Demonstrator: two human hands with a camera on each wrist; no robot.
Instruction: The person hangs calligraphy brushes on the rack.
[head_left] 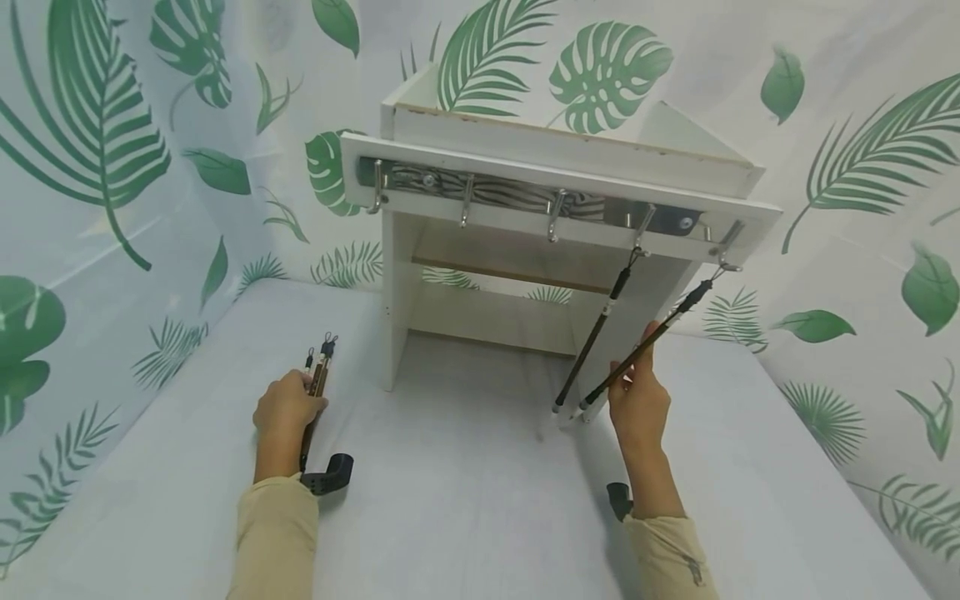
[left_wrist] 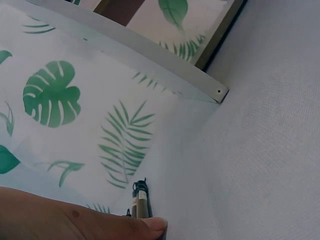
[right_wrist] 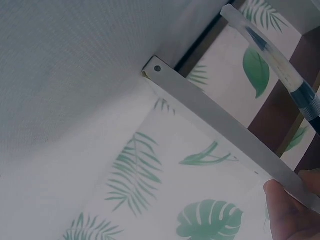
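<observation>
My left hand (head_left: 288, 408) grips several calligraphy brushes (head_left: 321, 371), their looped ends pointing up and away; in the left wrist view the thumb (left_wrist: 150, 226) lies across them. At the rightmost hook (head_left: 727, 246), another calligraphy brush (head_left: 667, 323) hangs slantwise by its loop. The thumb and fingers of my right hand (head_left: 641, 404) lie around its shaft, lightly as far as can be seen. Beside it, one more calligraphy brush (head_left: 602, 321) hangs from the neighbouring hook (head_left: 643, 229). Up close, the right wrist view shows a pale brush tip under a clear cover (right_wrist: 272, 52).
A white board (head_left: 465, 158) with a row of metal hooks runs along the front of a white shelf unit (head_left: 397, 292). The unit stands on a pale cloth surface (head_left: 450, 500), against leaf-patterned walls (head_left: 277, 167). The three left hooks carry no brushes.
</observation>
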